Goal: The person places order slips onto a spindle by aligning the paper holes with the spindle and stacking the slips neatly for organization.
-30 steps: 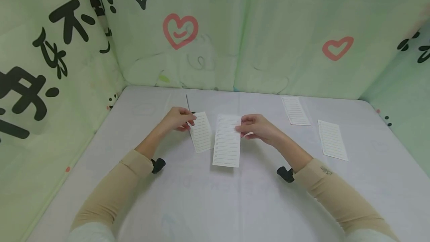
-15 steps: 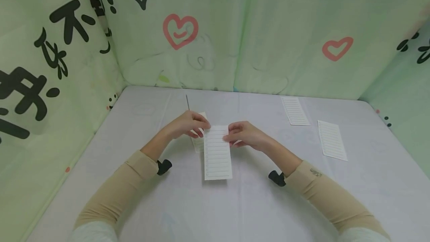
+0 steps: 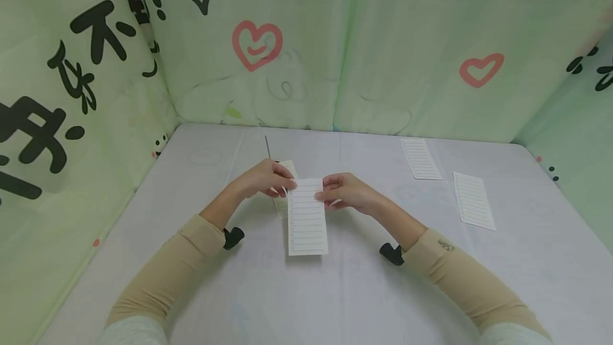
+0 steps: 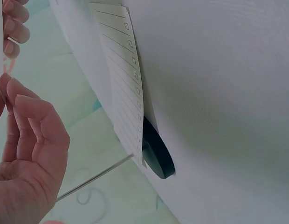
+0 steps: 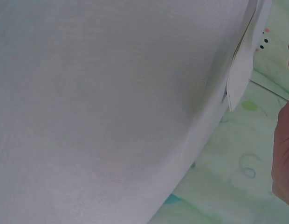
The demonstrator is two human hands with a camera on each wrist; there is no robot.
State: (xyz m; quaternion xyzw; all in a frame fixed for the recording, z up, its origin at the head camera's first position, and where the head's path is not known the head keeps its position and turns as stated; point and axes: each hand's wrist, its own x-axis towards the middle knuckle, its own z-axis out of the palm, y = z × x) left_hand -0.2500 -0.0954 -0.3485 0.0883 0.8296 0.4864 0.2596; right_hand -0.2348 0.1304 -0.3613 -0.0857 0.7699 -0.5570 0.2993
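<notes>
Entry, left to right, on the white tabletop (image 3: pixel 201 260).

1. Left hand (image 3: pixel 262 179): fingers curled, pinching the top left corner of the checklist slip (image 3: pixel 308 217). A second ago this hand rested on the second slip (image 3: pixel 282 204) farther left; it has since come across to the held sheet.

2. Second slip: lies flat, now partly hidden under the left hand and the held sheet. In the left wrist view a dark round object (image 4: pixel 156 156) sits under its end, and a thin grey rod (image 3: pixel 267 146) lies just behind.

3. Checklist slip: held upright-lengthwise between both hands at centre, above the tabletop, lower end toward the person. It has shifted left and nearer over the last second, so it now overlaps the second slip's edge. Judged: the two sheets are being brought together.

4. Right hand (image 3: pixel 346 191): fingers curled, pinching the slip's top right edge.

5. Two more lined slips (image 3: pixel 421 158) (image 3: pixel 473 199): far right, lying flat, well apart from the hands, unmoved.
</notes>
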